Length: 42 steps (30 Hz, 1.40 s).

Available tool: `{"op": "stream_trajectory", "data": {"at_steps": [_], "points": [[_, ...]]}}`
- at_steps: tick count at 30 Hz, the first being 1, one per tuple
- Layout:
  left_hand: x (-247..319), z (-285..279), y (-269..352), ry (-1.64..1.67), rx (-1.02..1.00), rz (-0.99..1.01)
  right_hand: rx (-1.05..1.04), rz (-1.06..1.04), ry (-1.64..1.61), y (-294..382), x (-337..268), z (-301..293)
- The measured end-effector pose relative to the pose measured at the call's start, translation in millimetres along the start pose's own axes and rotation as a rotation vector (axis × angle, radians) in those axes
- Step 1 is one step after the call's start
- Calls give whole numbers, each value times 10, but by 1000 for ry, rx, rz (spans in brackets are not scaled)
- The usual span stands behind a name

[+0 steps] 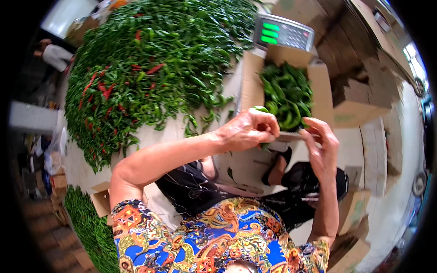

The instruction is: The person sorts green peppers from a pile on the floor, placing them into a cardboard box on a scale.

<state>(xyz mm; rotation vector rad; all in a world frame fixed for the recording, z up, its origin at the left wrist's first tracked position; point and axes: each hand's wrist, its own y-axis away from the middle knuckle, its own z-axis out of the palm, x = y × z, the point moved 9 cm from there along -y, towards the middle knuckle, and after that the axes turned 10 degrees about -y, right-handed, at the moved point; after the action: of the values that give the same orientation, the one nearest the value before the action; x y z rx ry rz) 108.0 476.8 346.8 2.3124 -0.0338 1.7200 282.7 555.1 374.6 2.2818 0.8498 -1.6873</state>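
Note:
In the head view, a cardboard box [252, 82] stands before me with glossy green chili peppers [286, 92] inside. At its near left corner my left hand [247, 131] is curled around a green pepper [261, 109]. One end shows above the fingers and some green below; the rest is hidden in the hand. My right hand [322, 143] is at the near right corner, with thumb and index finger apart around the edge. Its fingertips overlap the box rim and peppers, so contact is unclear. I see nothing held there.
A large heap of green peppers [164, 44] with some red ones [107, 91] spreads across the floor at left. A lit digital scale display [285, 33] is beyond the box. Cardboard boxes [362, 102] stand at right. Another green heap [90, 228] lies lower left. A person [56, 56] is far left.

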Motion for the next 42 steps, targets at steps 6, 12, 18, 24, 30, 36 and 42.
{"op": "stream_trajectory", "data": {"at_steps": [6,12,18,24,30,36,42], "points": [[-70,306,-311,320,12,-88,-307,33,-266,109,300,259],[506,189,-434,161,57,118,-357,23,-505,46,268,270],[466,-35,-208,-95,-169,253,-101,-221,120,-275,38,-91],[-717,-1087,241,-116,238,-46,-79,-136,549,-463,54,206],[-2850,-1937,1670,16,699,-437,-490,-32,-70,242,-415,1547],[-4215,-1362,2058,-350,655,-663,-633,145,66,387,1016,3090],[-4074,-1014,1171,-785,524,-374,-848,-97,933,534,2269,4130]]}}
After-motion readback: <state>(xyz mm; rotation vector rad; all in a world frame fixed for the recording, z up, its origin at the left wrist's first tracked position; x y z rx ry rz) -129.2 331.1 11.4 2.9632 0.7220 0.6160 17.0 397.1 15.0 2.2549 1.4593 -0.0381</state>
